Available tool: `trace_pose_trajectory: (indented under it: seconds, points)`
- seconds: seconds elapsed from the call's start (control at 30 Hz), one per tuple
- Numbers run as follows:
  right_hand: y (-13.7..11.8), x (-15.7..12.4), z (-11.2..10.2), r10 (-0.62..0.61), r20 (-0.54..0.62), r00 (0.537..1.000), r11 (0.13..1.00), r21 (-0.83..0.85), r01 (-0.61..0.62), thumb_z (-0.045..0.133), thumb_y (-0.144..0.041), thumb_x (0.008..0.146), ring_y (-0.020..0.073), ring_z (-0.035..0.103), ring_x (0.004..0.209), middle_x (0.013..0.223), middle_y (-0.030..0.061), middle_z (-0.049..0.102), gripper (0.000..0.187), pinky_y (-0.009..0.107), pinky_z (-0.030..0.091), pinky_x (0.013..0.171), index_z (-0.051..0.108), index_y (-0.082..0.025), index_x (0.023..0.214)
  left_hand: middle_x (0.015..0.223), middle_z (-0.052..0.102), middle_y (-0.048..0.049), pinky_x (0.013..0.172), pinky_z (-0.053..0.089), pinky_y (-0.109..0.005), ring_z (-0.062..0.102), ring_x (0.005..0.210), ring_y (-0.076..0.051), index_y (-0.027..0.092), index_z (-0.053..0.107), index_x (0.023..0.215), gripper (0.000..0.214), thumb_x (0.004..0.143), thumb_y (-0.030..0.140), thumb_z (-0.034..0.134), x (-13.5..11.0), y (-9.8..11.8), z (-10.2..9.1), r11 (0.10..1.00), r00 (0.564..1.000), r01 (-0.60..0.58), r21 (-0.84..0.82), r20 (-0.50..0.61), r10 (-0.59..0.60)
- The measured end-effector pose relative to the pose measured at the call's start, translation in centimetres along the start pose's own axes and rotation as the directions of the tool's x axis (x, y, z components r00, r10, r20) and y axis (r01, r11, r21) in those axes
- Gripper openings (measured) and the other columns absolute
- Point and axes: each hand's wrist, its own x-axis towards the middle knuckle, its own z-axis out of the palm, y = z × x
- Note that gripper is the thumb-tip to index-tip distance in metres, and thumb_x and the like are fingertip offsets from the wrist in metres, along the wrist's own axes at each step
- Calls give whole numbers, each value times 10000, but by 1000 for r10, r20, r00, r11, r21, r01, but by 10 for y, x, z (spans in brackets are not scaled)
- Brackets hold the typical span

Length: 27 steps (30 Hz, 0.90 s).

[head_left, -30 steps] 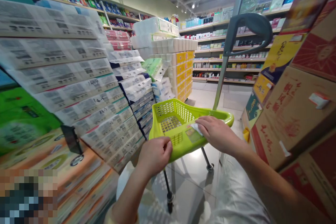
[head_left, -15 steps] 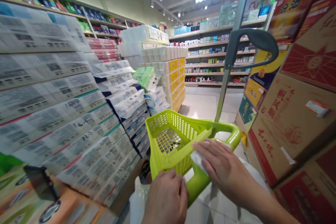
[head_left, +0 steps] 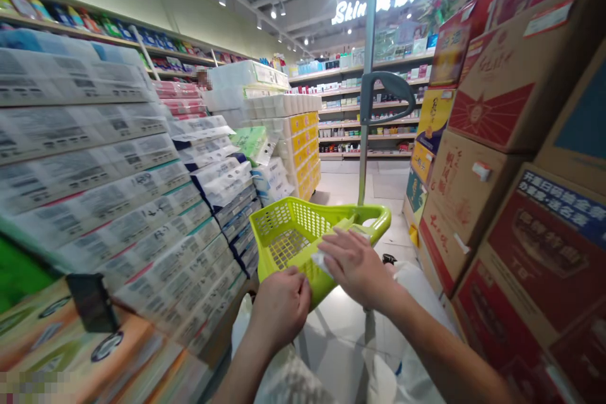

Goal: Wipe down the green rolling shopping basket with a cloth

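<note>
A lime-green plastic basket (head_left: pixel 315 218) with latticed walls tilts in front of me. Its near side is gripped by my left hand (head_left: pixel 283 300), fingers curled over the edge. My right hand (head_left: pixel 353 265) lies on the basket's handle side, pressing a crumpled white tissue (head_left: pixel 322 262) against the green plastic; most of the tissue is hidden beneath the fingers. A tall metal pull pole (head_left: pixel 363 164) rises from the far side, topped by a dark grey loop grip (head_left: pixel 388 98). No goods show inside the visible part of the basket.
Stacks of wrapped paper packs (head_left: pixel 108 158) rise on the left. Cartons (head_left: pixel 478 177) are piled on the right. A dark upright object (head_left: pixel 92 303) stands on an orange box (head_left: pixel 127 328). Stocked shelves (head_left: pixel 345 107) line the back, beyond the pale tiled floor (head_left: pixel 336 183).
My view has shifted, showing more cartons on the right. The basket and both hands appear farther left, and the pole stands more upright. My right hand has slid along the basket with the tissue.
</note>
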Motion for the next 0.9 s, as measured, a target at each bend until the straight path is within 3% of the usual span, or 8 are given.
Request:
trace_pose_trajectory:
  seconds: [0.17, 0.23, 0.37, 0.47, 0.57, 0.73, 0.83, 0.9]
  points:
    - [34, -9, -13, 321, -54, 946, 940, -105, -325, 356, -307, 982, 273, 401, 1334, 1310, 77, 591, 376, 495, 288, 1112, 624, -196, 1221, 777, 653, -61, 651, 387, -276, 614, 708, -162, 180, 603, 655, 403, 934, 241, 318, -22, 7, -5, 999, 1000, -16, 34, -14, 17]
    - [21, -15, -11, 293, -76, 953, 947, -114, -300, 374, -296, 973, 280, 398, 1330, 1297, 95, 595, 368, 490, 287, 1113, 627, -178, 1213, 789, 656, -64, 652, 389, -280, 616, 707, -165, 179, 603, 661, 399, 933, 239, 318, -28, 10, -6, 998, 999, -32, 50, -19, 33]
    - [-34, -23, -5, 13, -76, 997, 998, -59, -18, 469, -265, 930, 230, 482, 1233, 1164, 51, 662, 268, 413, 320, 1097, 673, -235, 1101, 818, 666, -81, 682, 407, -279, 627, 747, -172, 171, 616, 686, 392, 931, 235, 316, -34, 12, -5, 997, 998, -50, 61, -34, 52]
    - [-52, -22, -6, -72, -26, 997, 997, -31, 71, 494, -270, 917, 196, 562, 1102, 1061, 22, 692, 215, 365, 383, 1025, 695, -249, 992, 849, 678, -86, 715, 423, -277, 637, 799, -174, 172, 629, 719, 394, 934, 260, 310, -34, 10, -4, 998, 997, -57, 25, -49, 58]
    - [-34, -22, -15, -26, -17, 1000, 999, -42, 25, 485, -306, 930, 193, 565, 1109, 1108, 28, 681, 230, 361, 382, 1017, 690, -252, 1019, 838, 677, -84, 710, 423, -285, 630, 786, -173, 175, 625, 703, 406, 931, 274, 304, -33, 8, -4, 998, 997, -60, -10, -52, 59]
    - [11, -26, -23, 225, -76, 971, 968, -96, -232, 416, -333, 964, 241, 453, 1278, 1298, 65, 594, 334, 421, 318, 1084, 624, -228, 1204, 792, 651, -74, 664, 398, -288, 595, 700, -153, 174, 577, 630, 425, 925, 265, 285, -30, 15, -7, 999, 999, -46, -11, -30, 45]
    - [6, -30, -18, 275, -134, 952, 954, -88, -288, 404, -322, 962, 273, 399, 1318, 1319, 78, 576, 351, 455, 274, 1113, 623, -203, 1210, 797, 646, -68, 658, 392, -282, 589, 695, -148, 173, 568, 630, 410, 923, 259, 294, -28, 20, -7, 999, 998, -51, -9, -23, 51]
    - [-11, -33, -13, 183, -135, 974, 979, -65, -193, 427, -310, 950, 271, 408, 1302, 1278, 56, 603, 321, 454, 263, 1120, 642, -226, 1172, 804, 646, -69, 653, 390, -281, 592, 703, -151, 173, 573, 640, 397, 921, 256, 305, -27, 22, -6, 998, 998, -58, -3, -30, 57]
